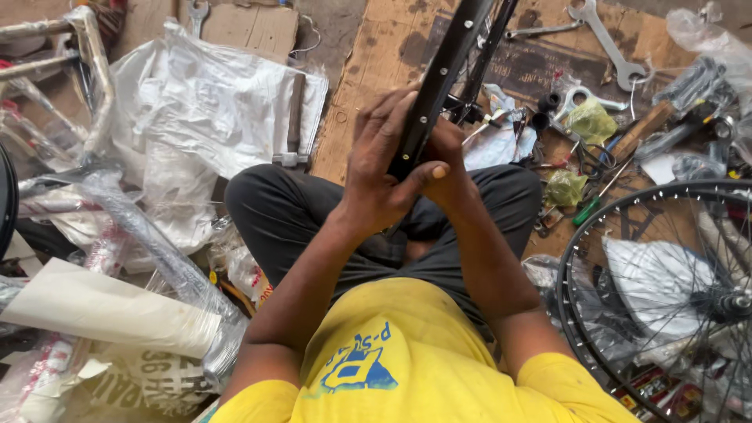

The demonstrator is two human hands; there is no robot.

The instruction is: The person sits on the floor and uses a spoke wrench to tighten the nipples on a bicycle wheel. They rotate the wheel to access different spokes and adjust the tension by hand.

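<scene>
Black bicycle rim (442,74), held upright on edge above lap, upper part running out of frame at top. Left hand (381,168) wrapped around near edge of rim, fingers together along its left face, thumb pressed across to right. Right hand (450,160) clasped against rim's far side, mostly hidden behind left hand; finger position not discernible. Seated cross-legged in dark trousers (290,211) and yellow shirt (392,360) on cardboard sheet (368,86). Spoked wheel (666,290) lying flat at right. Steel spanners (607,39) and green-handled screwdriver (591,205) scattered beyond knees. White sacking (211,102) and plastic-wrapped tubing (157,251) heaped at left.
</scene>
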